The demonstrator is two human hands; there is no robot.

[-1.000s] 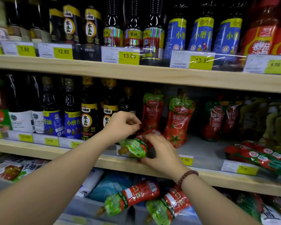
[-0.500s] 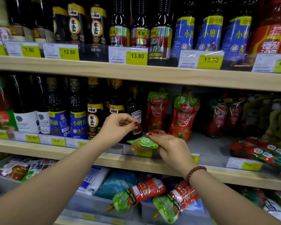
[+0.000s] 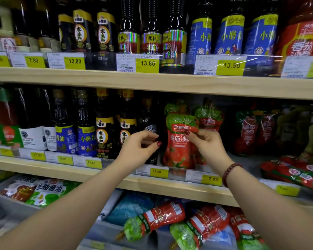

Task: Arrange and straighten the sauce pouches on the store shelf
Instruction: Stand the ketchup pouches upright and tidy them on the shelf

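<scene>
A red and green ketchup pouch (image 3: 178, 147) stands upright at the front of the middle shelf (image 3: 170, 188). My right hand (image 3: 207, 143) pinches its upper right side with fingertips. My left hand (image 3: 140, 147) hovers just left of the pouch, fingers curled and apart, holding nothing. Another upright pouch (image 3: 209, 118) stands behind it. Further right stand darker pouches (image 3: 249, 130), and several pouches (image 3: 296, 174) lie flat at the far right.
Dark sauce bottles (image 3: 105, 134) fill the middle shelf's left half, a Heinz bottle (image 3: 149, 123) behind my left hand. The top shelf (image 3: 152, 82) carries bottles and yellow price tags. Pouches (image 3: 152, 221) lie flat on the lower shelf.
The pouch that lay tipped at the shelf front now stands upright. My right hand rose with it to its top; my left hand let go and stays beside it.
</scene>
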